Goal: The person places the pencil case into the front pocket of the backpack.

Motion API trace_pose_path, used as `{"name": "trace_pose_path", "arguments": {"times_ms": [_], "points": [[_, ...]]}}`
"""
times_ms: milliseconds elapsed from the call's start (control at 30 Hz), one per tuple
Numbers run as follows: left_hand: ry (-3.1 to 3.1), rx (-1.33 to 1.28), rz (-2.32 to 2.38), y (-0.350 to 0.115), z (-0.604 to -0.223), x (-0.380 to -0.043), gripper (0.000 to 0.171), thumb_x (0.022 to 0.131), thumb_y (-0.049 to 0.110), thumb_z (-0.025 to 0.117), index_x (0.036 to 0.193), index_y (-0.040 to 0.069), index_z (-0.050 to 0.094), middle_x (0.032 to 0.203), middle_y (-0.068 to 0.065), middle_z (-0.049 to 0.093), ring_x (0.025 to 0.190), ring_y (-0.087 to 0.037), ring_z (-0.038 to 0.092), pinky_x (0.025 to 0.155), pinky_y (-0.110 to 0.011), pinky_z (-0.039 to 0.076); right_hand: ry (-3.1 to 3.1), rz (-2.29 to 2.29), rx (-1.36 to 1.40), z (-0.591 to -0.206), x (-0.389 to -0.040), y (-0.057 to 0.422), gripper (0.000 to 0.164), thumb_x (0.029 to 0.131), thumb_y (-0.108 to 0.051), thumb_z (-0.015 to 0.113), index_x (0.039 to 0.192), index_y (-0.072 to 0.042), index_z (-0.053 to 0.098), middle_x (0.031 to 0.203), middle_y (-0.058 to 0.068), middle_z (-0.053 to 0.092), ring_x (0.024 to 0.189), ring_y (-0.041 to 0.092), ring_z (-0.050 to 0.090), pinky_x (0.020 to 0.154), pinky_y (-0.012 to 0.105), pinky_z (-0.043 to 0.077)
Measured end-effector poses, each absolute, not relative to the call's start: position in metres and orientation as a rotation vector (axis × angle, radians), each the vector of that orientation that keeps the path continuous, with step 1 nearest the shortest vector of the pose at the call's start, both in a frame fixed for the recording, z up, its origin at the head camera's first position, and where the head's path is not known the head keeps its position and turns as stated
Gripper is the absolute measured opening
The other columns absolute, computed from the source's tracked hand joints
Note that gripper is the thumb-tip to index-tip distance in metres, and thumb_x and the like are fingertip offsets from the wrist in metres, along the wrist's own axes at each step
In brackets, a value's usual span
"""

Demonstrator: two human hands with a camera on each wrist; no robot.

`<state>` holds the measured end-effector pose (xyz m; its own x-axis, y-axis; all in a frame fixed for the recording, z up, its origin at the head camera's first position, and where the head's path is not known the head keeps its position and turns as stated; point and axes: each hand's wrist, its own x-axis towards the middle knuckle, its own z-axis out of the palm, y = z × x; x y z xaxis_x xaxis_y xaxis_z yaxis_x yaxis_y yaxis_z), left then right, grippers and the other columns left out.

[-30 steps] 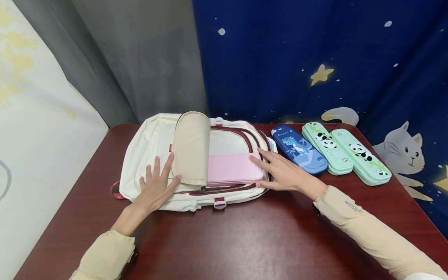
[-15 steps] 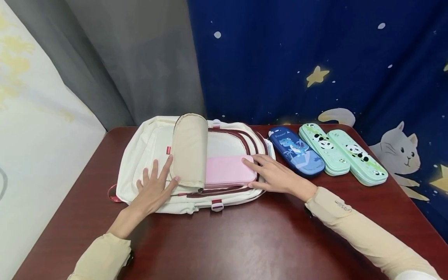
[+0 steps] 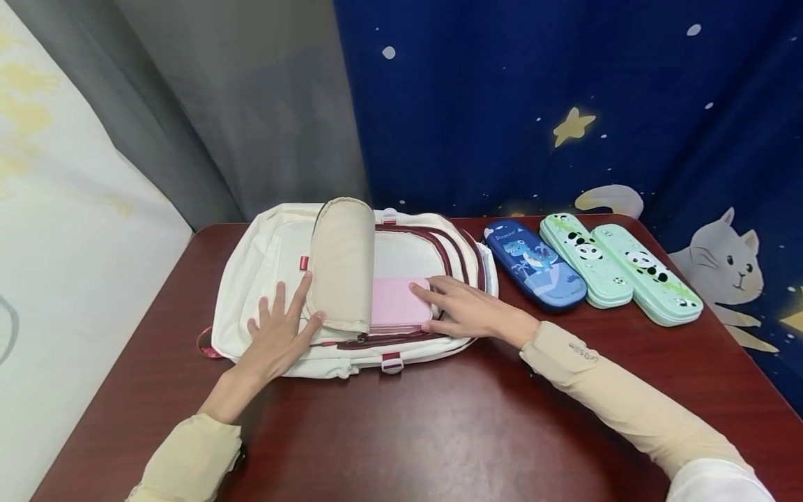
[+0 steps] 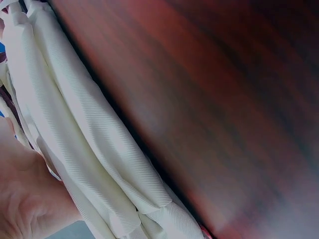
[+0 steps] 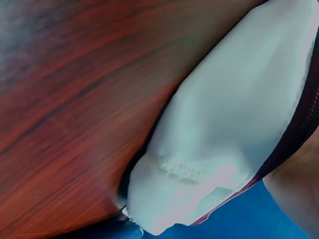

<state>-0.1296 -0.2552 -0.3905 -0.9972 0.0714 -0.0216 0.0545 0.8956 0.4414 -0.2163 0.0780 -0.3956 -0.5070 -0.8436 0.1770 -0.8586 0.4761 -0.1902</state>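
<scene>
A white backpack [image 3: 251,279] with dark red zips lies flat on the table, its beige-lined front flap [image 3: 341,265] folded back to the left. A pink pencil case [image 3: 395,303] lies partly in the opened pocket, its left part hidden beneath the flap. My left hand [image 3: 276,341] rests spread on the backpack left of the flap, index finger and thumb at the flap's edge. At the pencil case's right end, my right hand [image 3: 467,310] holds it, thumb at the near edge and index finger on top. Both wrist views show mostly the backpack's side [image 4: 99,134].
Right of the backpack lie a blue dinosaur pencil case [image 3: 536,265] and two mint-green panda pencil cases [image 3: 586,258]. The dark red-brown table [image 3: 401,432] extends in front. Grey and navy curtains [image 3: 470,104] hang along its back edge.
My right hand has moved left with the pink pencil case, which has slid further under the flap. The left hand stays in place on the backpack.
</scene>
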Motion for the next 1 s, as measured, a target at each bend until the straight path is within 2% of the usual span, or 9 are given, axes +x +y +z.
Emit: {"name": "trace_pose_path", "arguments": {"times_ms": [200,600,833,1000], "points": [[3.028,0.089,0.692,-0.255,-0.391,-0.130,0.070,0.094,0.060,0.030,0.148,0.036,-0.007,0.151,-0.028,-0.002,0.128,-0.060,-0.003,0.088,-0.077,0.003,-2.594,0.351,1.593,-0.393,-0.218,0.066,0.063,0.089,-0.040,0.058,0.140,-0.006,0.043,0.125,0.021,0.051,0.119,0.032,0.044,0.102,0.041,0.031],[3.081,0.099,0.685,-0.253,-0.393,-0.127,0.070,0.094,0.058,0.034,0.149,0.037,-0.004,0.151,-0.027,-0.001,0.128,-0.060,0.002,0.088,-0.077,0.006,-2.602,0.258,1.632,-0.389,-0.215,0.037,0.062,0.092,-0.042,0.054,0.141,-0.007,0.040,0.118,0.020,0.053,0.115,0.031,0.047,0.101,0.041,0.031],[3.147,0.128,0.681,-0.251,-0.394,-0.127,0.070,0.093,0.056,0.036,0.149,0.037,-0.001,0.153,-0.019,-0.002,0.128,-0.060,0.003,0.085,-0.079,0.009,-2.589,0.250,1.616,-0.392,-0.216,0.030,0.063,0.092,-0.044,0.053,0.142,-0.008,0.039,0.107,0.014,0.057,0.105,0.026,0.050,0.095,0.039,0.036],[3.149,0.117,0.670,-0.250,-0.395,-0.128,0.070,0.093,0.057,0.036,0.149,0.037,-0.001,0.154,-0.018,-0.002,0.128,-0.060,0.002,0.086,-0.078,0.009,-2.604,0.254,1.590,-0.393,-0.215,0.030,0.064,0.091,-0.045,0.053,0.142,-0.009,0.038,0.116,0.018,0.057,0.109,0.028,0.050,0.095,0.041,0.037]]}}
